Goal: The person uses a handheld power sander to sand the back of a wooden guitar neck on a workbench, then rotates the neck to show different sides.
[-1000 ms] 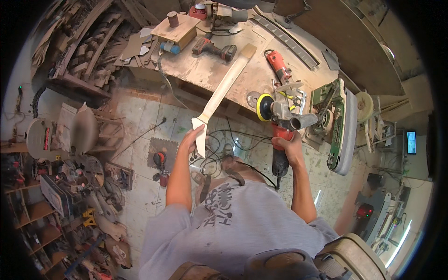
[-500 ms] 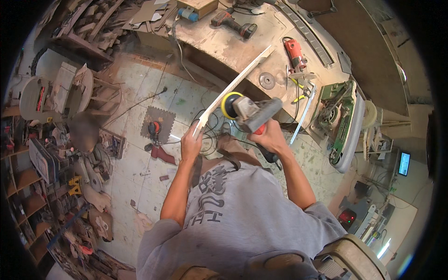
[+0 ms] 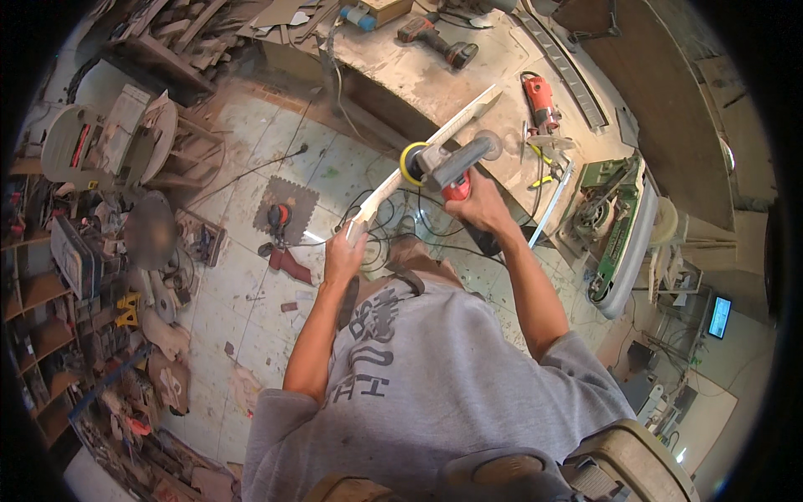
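Observation:
My left hand (image 3: 343,258) is closed around the near end of a long, thin, pale wooden piece (image 3: 381,191), which slants up and away to the right, its far end over the workbench. In my right hand (image 3: 487,209) is a handheld sander (image 3: 447,167) with a red and grey body and a round pad edged in yellow. The pad stands on edge against the middle of the wooden piece and hides part of it; whether it truly touches, I cannot tell.
On the dusty workbench (image 3: 401,71) lie a cordless drill (image 3: 437,43), a red power tool (image 3: 542,102) and yellow-handled pliers (image 3: 545,167). A green belt sander (image 3: 609,222) stands to the right. Cables cross the tiled floor; another sander (image 3: 278,216) sits on a foam mat (image 3: 299,201).
The sander has moved up the wooden piece, away from my left hand. My left hand keeps its hold. The whole view has shifted slightly, carrying the bench toward the right.

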### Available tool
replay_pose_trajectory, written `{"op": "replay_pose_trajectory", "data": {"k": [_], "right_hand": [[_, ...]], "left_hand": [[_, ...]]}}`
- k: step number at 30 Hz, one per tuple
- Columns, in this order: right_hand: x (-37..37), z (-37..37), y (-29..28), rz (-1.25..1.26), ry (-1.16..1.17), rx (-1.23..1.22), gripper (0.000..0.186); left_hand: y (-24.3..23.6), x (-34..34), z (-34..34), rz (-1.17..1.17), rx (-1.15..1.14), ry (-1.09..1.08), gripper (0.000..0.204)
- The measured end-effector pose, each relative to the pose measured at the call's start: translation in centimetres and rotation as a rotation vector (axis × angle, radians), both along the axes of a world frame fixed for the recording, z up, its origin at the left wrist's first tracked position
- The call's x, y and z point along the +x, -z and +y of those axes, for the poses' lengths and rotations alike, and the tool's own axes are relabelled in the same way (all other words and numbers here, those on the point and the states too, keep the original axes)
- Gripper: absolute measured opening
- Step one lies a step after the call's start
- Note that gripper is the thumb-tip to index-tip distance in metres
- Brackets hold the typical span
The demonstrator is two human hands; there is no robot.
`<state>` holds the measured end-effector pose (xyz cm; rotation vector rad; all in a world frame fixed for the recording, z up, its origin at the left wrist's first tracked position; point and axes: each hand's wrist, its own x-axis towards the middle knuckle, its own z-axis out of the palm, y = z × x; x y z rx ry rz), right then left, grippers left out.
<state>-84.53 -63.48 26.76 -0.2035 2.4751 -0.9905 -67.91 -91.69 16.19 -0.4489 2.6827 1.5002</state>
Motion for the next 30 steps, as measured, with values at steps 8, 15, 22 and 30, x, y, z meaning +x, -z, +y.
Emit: {"op": "replay_pose_trajectory", "data": {"k": [8,15,22,30], "right_hand": [[-4.7,3.3,0.6,0.005,0.111,0.004,0.082],[-1.8,0.1,-0.3,0.025,-0.037,-0.043,0.079],[0.5,-2.8,-2.9,-0.026,-0.183,0.064,0.076],[-6.9,3.7,0.1,0.055,0.027,0.087,0.074]], "left_hand": [[-1.6,-0.4,-0.1,-0.065,0.046,-0.030,0.041],[-1.2,-0.2,-0.2,-0.105,0.045,-0.072,0.042],[-1.2,-0.2,0.2,-0.082,0.035,-0.106,0.035],[-0.8,0.1,0.3,-0.094,0.036,-0.106,0.036]]}}
